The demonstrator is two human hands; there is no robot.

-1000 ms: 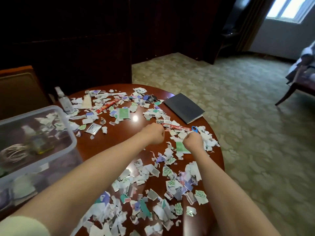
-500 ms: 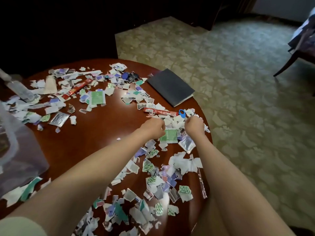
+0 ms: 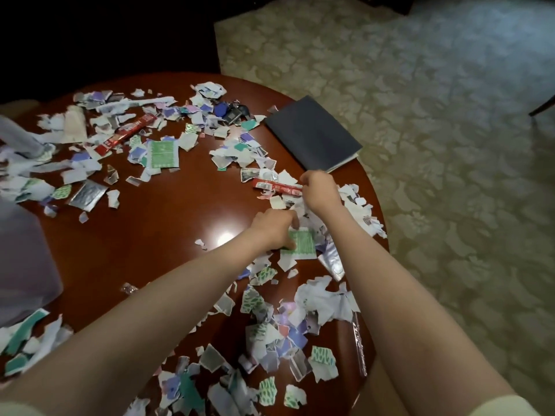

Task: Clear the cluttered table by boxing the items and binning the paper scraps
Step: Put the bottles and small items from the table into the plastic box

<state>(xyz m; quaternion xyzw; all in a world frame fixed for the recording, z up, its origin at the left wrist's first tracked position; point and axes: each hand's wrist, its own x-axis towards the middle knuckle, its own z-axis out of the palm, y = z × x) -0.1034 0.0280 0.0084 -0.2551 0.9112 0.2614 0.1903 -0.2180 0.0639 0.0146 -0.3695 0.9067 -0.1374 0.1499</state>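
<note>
starting well left of the fingers, what lies on the tabletop [image 3: 156, 229]?

a blurred clear box [image 3: 21, 253] at the edge. nearer in come a silver foil packet [image 3: 87, 195], a long red sachet [image 3: 129, 133] and a green leaflet [image 3: 163, 153], all lying among torn paper scraps [image 3: 322, 297].

and closer to the fingers?

a bunch of keys [image 3: 231, 112] sits beyond them, well apart. the left hand [image 3: 274, 228] has its fingers curled on the left edge of a green printed packet [image 3: 304, 244], thumb along that edge. the packet lies flat on the scraps.

the other hand?

the right hand [image 3: 321, 190] is knuckles up, just past the left one, at the right end of a second red sachet [image 3: 276, 186]. its fingers are tucked under; i cannot tell what they hold.

what's right of that?

a closed dark notebook [image 3: 312, 133] lies just beyond the right fingers, at the far rim. a silver pouch [image 3: 332, 261] lies partly under the right forearm, touching the green printed packet. more scraps trail back under both forearms. off the rim is patterned carpet [image 3: 435, 175].
</note>
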